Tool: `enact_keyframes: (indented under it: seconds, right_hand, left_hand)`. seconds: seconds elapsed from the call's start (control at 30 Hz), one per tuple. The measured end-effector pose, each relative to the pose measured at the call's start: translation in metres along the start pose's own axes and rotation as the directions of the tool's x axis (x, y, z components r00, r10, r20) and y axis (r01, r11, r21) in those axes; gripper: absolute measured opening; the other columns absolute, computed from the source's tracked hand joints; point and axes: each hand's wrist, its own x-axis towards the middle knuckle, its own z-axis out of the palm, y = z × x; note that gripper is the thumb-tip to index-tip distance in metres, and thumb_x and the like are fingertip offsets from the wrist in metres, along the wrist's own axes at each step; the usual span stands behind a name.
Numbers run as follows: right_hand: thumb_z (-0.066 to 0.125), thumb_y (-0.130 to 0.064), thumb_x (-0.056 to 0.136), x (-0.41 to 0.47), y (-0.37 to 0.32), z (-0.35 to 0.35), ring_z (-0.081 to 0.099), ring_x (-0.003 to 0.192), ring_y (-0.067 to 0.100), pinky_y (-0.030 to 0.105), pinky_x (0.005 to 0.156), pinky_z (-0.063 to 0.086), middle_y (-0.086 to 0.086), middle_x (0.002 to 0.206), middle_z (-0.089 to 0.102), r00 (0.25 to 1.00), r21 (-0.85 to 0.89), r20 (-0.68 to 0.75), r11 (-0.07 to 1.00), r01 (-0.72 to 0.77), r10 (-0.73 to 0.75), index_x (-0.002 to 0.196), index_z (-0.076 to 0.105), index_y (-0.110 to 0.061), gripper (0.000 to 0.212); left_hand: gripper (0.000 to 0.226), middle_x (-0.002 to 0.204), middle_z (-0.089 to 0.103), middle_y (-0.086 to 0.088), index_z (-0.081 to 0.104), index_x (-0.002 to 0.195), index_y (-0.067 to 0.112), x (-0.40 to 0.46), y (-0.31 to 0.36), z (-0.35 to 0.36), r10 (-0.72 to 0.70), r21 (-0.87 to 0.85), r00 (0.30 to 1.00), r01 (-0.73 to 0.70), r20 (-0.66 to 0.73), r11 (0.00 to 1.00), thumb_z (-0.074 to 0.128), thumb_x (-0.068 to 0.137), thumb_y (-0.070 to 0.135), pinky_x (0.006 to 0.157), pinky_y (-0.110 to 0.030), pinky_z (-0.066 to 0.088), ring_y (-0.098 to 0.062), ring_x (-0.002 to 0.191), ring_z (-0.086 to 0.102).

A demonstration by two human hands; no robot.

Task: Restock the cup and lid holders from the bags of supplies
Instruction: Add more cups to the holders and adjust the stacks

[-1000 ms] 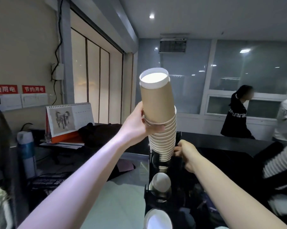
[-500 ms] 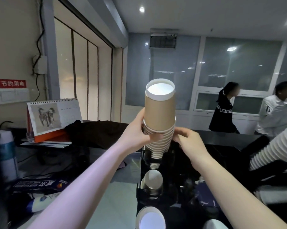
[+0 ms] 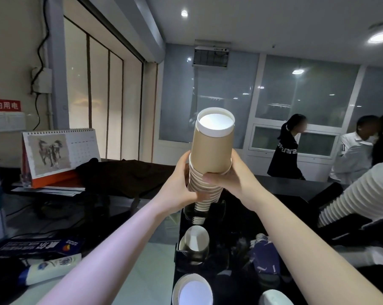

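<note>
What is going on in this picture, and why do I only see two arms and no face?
The camera sits on a person's head, so you see their own arms reaching forward. There is only this one view. The left hand and the right hand both grip a tall stack of brown paper cups, turned upside down, so the white bottom faces you. The stack's lower end goes into the black cup holder, which has more cups in its other holes. On the desk to the left stand a flip calendar with a horse picture and a white tube. Other people stand behind the counter.
</note>
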Motion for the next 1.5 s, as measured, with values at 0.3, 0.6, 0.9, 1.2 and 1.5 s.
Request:
enact_keyframes:
  seconds: [0.3,0.6,0.9,1.2,1.5]
  right_hand:
    - [0.086,-0.029,0.055,0.002,0.007,0.009,0.064,0.107,0.019,0.048,0.096,0.05,-0.001,0.117,0.067,0.993,0.047,-0.047,0.993,-0.107,0.109,0.128,0.051,-0.02,0.081]
    - [0.09,-0.033,0.054,0.005,0.009,0.02,0.065,0.098,0.01,0.025,0.076,0.052,-0.012,0.106,0.069,0.977,0.041,-0.193,0.996,-0.083,0.09,0.117,0.058,-0.031,0.07]
    - [0.086,-0.017,0.066,0.0,-0.016,0.02,0.069,0.09,0.007,0.019,0.069,0.054,-0.008,0.1,0.072,0.98,0.162,-0.2,0.985,0.054,-0.021,0.113,0.059,-0.024,0.054]
    - [0.08,-0.014,0.066,-0.041,-0.051,0.015,0.066,0.105,0.023,0.04,0.087,0.055,0.01,0.116,0.066,0.971,0.204,-0.176,0.959,0.198,-0.163,0.128,0.048,-0.008,0.07]
    - [0.076,-0.013,0.075,-0.081,-0.058,0.026,0.068,0.098,0.016,0.027,0.078,0.054,0.002,0.106,0.07,0.987,0.155,0.007,0.975,0.159,-0.162,0.117,0.056,-0.018,0.047]
  left_hand:
    - [0.098,0.116,0.058,0.023,0.028,0.137,0.04,-0.01,-0.023,0.008,-0.109,0.17,0.991,0.121,-0.077,0.978,0.077,0.053,0.043,0.089,-0.034,0.051,0.0,0.106,0.058]
    - [0.096,0.115,0.061,0.02,0.031,0.135,0.031,-0.009,-0.036,0.011,-0.156,0.217,0.976,0.187,-0.153,0.958,0.077,0.052,0.047,0.082,-0.032,0.052,-0.003,0.102,0.061]
    - [0.09,0.116,0.061,0.018,0.037,0.133,0.032,-0.008,-0.033,0.008,-0.167,0.238,0.976,0.196,-0.137,0.951,0.076,0.053,0.045,0.085,-0.035,0.052,-0.006,0.105,0.06]
    - [0.111,0.147,0.04,0.015,0.018,0.149,0.032,-0.036,0.018,-0.008,0.003,0.142,0.995,0.011,-0.097,0.99,0.084,0.06,0.04,0.111,-0.029,0.031,0.004,0.135,0.034]
    - [0.091,0.125,0.06,0.013,0.039,0.137,0.039,-0.075,0.07,0.004,0.197,0.079,0.964,-0.186,-0.18,0.979,0.087,0.059,0.037,0.083,-0.018,0.051,-0.009,0.113,0.059]
